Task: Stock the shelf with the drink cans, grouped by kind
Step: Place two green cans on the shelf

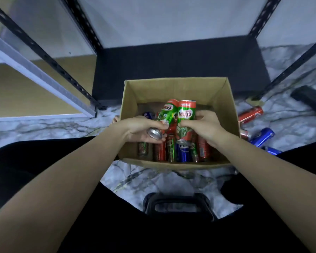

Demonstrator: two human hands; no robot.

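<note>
An open cardboard box [224,99] stands on the marble floor in front of me. Over it, my left hand [144,128] grips a green Milo can [167,114] that tilts with its silver end toward me. Right beside it, my right hand [206,126] holds a second green Milo can [186,114] upright. Inside the box lie several more cans, among them a blue Pepsi can [183,152] and red cans [160,151]. The black bottom shelf board [179,64] of the metal rack lies bare just behind the box.
Loose cans lie on the floor right of the box: a red one [250,115] and blue ones [262,136]. Black slotted rack posts [49,59] rise at left and right. A dark handle-like object [179,205] sits between my knees.
</note>
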